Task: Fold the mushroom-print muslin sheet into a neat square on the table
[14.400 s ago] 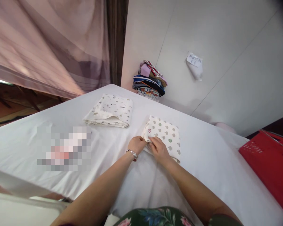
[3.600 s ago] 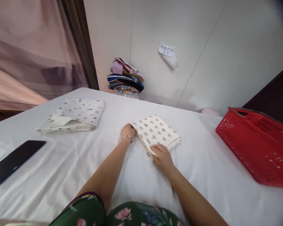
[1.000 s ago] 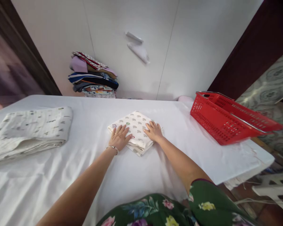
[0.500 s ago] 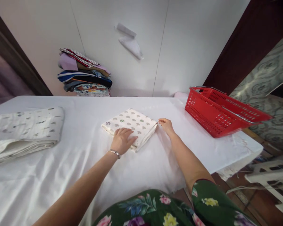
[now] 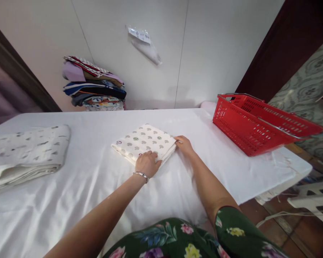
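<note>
A folded white cloth [image 5: 144, 138] printed with grey, green and purple mushroom-like shapes lies on the white-covered table, one corner towards me. My left hand [image 5: 148, 165], with a silver bangle at the wrist, rests over its near corner, thumb apart from the fingers. That corner is hidden under the palm. At the right corner, my right hand [image 5: 183, 145] pinches the layered edge between thumb and fingers. Farther left lies a larger folded white cloth [image 5: 29, 147] with small dark and grey marks; neither hand touches it.
A red plastic basket [image 5: 247, 125] with metal handles stands at the table's right end. Behind the table's far edge rises a stack of folded fabrics [image 5: 95, 84]. A plastic sleeve [image 5: 145, 46] hangs on the wall. A white plastic stool [image 5: 312, 200] stands at lower right.
My right hand has closed in from beside the cloth onto its right corner. My left hand has slid right to the near corner. The view has shifted slightly.
</note>
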Demonstrator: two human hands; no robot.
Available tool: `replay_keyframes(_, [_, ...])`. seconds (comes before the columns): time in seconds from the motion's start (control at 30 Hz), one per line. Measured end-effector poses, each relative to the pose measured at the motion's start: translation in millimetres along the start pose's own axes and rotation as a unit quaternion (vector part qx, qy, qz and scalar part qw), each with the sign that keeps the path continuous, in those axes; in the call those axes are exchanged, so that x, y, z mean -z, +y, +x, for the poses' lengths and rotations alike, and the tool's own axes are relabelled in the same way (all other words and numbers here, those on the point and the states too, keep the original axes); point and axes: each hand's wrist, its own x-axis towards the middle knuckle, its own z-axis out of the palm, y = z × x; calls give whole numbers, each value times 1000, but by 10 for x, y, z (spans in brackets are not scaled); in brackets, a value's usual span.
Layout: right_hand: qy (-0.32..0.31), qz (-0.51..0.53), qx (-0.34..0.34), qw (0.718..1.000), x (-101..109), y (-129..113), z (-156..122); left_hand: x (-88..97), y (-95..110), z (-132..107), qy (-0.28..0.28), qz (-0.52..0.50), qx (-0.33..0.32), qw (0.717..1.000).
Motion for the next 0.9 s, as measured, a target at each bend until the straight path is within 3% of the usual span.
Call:
replay_keyframes(0.13, [12,-36,36,999,-20,-22,-1,46,30,32,-27,27,-7,999])
replay_keyframes(0.33, [22,-55,25,998,7,-38,-37,76,19,17,-42,30,-15,999])
replay_keyframes(0.5, [28,-75,31,996,33,-41,-74,102,12,-16,4,48,-27,998])
replay_keyframes(0.63, [24,-79,30,996,41,-55,-107,76,6,-100,66,61,-92,992])
replay_keyframes(0.73, [19,-85,26,996,38,-68,-129,17,0,-165,55,81,-147,984])
replay_keyframes(0.9, [26,-78,18,996,34,-75,-152,-41,4,-210,44,93,-148,984])
